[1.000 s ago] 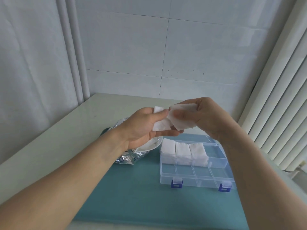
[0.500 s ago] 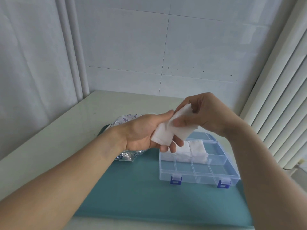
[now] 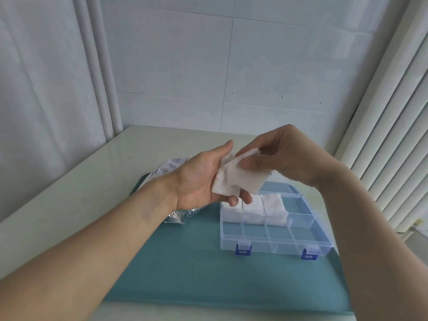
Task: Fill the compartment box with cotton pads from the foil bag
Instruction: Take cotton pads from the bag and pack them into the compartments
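Note:
A small stack of white cotton pads (image 3: 236, 181) hangs in the air above the back left corner of the clear compartment box (image 3: 273, 245). My left hand (image 3: 199, 179) holds the stack from the left, palm up, with fingers under it. My right hand (image 3: 275, 158) pinches the top pad with thumb and fingers. The box has blue latches at its front; its back row holds white pads (image 3: 266, 205), and its front row shows only bare plastic. The silver foil bag (image 3: 172, 167) lies behind my left wrist, mostly hidden.
Box and bag lie on a teal mat (image 3: 185, 274) on a pale table (image 3: 69, 205). A tiled wall stands behind, a curtain to the left, and vertical slats to the right.
Both hands with the pads have sunk lower and closer to the box. My right hand's grip has shifted along the top pad.

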A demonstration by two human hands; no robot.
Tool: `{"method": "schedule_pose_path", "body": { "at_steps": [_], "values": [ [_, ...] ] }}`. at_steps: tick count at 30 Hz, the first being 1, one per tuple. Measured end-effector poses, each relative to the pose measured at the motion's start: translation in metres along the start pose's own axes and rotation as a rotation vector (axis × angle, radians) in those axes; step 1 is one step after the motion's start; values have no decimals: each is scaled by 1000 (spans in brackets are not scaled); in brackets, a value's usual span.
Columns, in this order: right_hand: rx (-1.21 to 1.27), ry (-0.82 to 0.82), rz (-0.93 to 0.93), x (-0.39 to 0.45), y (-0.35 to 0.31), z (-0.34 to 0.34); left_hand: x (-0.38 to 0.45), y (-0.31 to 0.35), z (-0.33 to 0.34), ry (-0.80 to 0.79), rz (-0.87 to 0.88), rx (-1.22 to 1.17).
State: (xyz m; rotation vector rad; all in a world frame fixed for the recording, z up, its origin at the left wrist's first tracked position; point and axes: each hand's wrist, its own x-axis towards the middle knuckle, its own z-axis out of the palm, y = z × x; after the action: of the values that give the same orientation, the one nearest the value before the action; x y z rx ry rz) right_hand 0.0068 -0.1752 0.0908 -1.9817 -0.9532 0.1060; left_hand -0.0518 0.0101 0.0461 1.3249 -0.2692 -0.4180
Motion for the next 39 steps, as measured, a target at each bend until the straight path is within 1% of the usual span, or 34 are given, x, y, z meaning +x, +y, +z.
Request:
{"method": "schedule_pose_path", "body": {
  "at_steps": [2, 4, 6, 8, 10, 12, 15, 16, 20, 23, 25, 28, 31, 33, 37, 39],
  "values": [
    [-116, -4, -5, 3, 2, 4, -1, 0, 2, -25, 25, 13],
    [-150, 44, 13, 6, 2, 6, -1, -1, 2, 40, 42, 23],
    [-71, 159, 49, 7, 5, 6, -1, -2, 1, 132, 52, 41],
    [8, 290, 83, 7, 7, 3, 0, -2, 0, 191, 66, 19],
    [58, 367, 110, 6, 8, -1, 1, -1, -2, 240, 85, -18],
    [161, 381, 134, 4, 7, -5, 1, -1, -4, 276, 108, -36],
    [419, 402, 129, 3, 6, -4, 2, -1, -3, 276, 123, -39],
    [433, 410, 124, 4, 6, -1, 1, 0, -2, 273, 122, -41],
    [258, 420, 142, 6, 5, 12, 1, 0, 3, 250, 143, -43],
    [213, 420, 169, 9, 8, 15, 1, 1, 2, 211, 155, -31],
    [218, 422, 187, 10, 9, 15, 1, 1, 2, 227, 164, 3],
    [233, 377, 204, 10, 11, 12, 1, -2, 2, 321, 181, 35],
    [233, 313, 178, 8, 9, 13, 2, -3, 1, 405, 204, 53],
    [233, 344, 175, 10, 9, 14, 2, -3, 1, 458, 237, 56],
    [323, 489, 160, 14, 12, 19, 5, -2, 3, 602, 326, 42],
    [390, 489, 140, 14, 12, 20, 5, 0, 2, 641, 331, 23]
  ]
}}
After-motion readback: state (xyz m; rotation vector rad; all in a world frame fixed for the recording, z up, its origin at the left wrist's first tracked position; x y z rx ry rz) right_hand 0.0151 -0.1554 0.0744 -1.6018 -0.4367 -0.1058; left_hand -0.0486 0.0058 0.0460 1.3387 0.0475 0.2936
